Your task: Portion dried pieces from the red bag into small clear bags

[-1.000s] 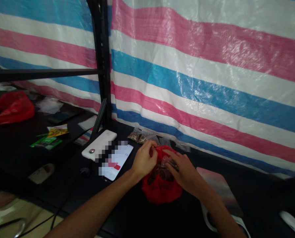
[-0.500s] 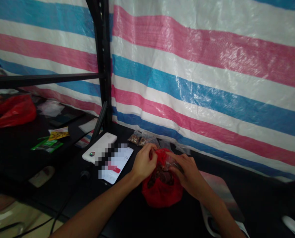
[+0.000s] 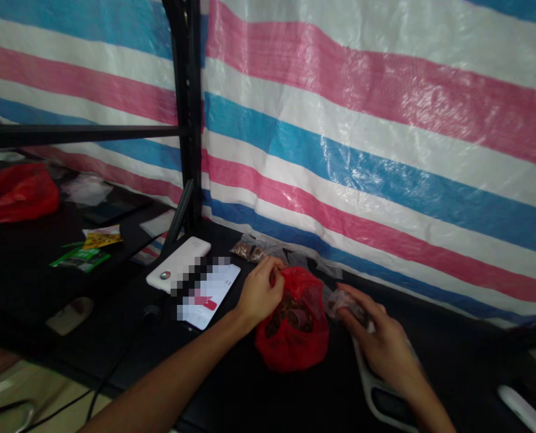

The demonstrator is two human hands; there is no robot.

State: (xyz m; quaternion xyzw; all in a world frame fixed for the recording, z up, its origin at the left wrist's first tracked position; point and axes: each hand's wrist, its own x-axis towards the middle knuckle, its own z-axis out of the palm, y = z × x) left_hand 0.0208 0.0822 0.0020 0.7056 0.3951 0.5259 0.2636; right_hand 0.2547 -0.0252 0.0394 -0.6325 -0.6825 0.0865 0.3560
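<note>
A red plastic bag [image 3: 292, 355] stands with its mouth spread, holding loose brown bits [image 3: 274, 322] and a small dark cup-like piece [image 3: 299, 317]. My left hand [image 3: 261, 291] pinches the bag's upper left rim. To the right of it, my right hand [image 3: 378, 331] grips a small clear plastic bag [image 3: 335, 300], its contents mostly hidden by the fingers. Beneath that hand lies a flat kitchen scale [image 3: 369, 385], its dark display showing near the front edge.
Behind the red bag lie small filled zip bags [image 3: 250, 249] and flat clear bags [image 3: 324, 267]. A phone [image 3: 211, 294] and a white power bank-like object [image 3: 180, 261] are at left. A black post [image 3: 189, 120] rises behind them. Another red bag [image 3: 20, 192] is far left.
My right hand has moved right with the clear bag, from over the red bag's mouth to above the scale. My left hand keeps its hold on the rim.
</note>
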